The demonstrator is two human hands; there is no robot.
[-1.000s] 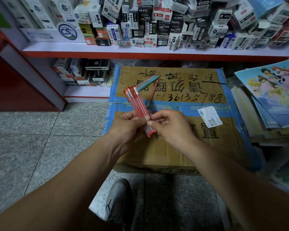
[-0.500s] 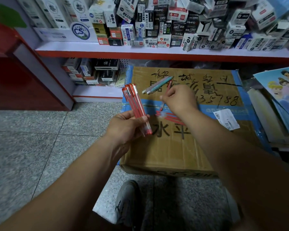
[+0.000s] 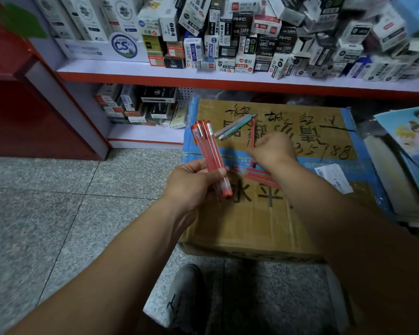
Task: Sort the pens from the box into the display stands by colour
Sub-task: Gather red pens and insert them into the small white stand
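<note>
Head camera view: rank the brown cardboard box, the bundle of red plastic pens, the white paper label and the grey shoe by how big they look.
1. Brown cardboard box
2. Red pen bundle and grey shoe look alike; shoe is nearer, so unranked.
3. White paper label

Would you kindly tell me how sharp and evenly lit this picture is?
Head view: the bundle of red pens in the left hand is fairly sharp; the right hand and the single red pen it pinches are motion-smeared; the shelf boxes soften toward the upper right; the lower right corner is dark.
</note>
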